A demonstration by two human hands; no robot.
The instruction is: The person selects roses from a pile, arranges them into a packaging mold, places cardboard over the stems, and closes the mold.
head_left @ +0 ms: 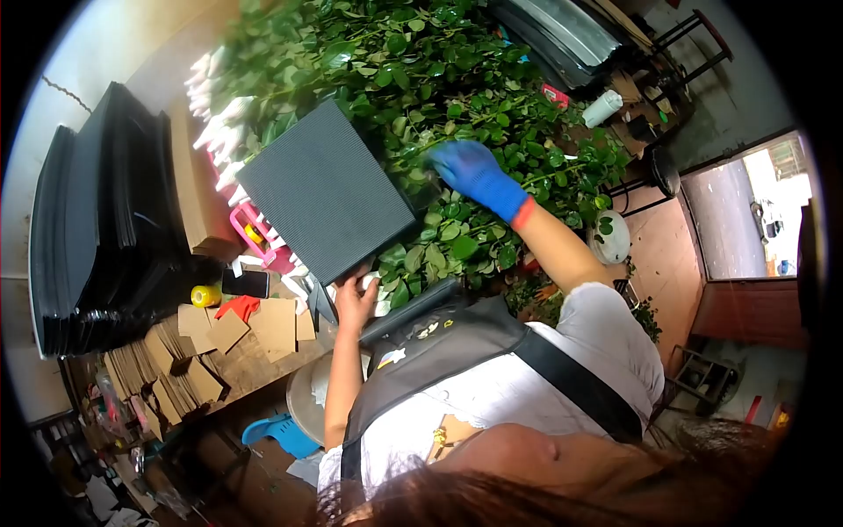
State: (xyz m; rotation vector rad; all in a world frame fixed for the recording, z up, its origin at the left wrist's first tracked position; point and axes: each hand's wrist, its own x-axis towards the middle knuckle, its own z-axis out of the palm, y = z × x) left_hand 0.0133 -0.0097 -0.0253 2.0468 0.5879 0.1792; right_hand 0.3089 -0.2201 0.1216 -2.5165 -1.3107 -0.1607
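My left hand is bare and grips the lower edge of a dark corrugated sheet, thumb on top; the fingers underneath are hidden by the sheet. The sheet is tilted and rests over a heap of leafy cut stems, covering part of it. My right hand, in a blue glove, reaches into the foliage just beside the sheet's far corner. Its fingertips are buried among the leaves, so I cannot tell whether it is closed on a stem. White wrapped flower heads show at the heap's edge, blurred. A stack of dark sheets stands well apart. Cardboard pieces lie on the surface, partly cut off by my arm.
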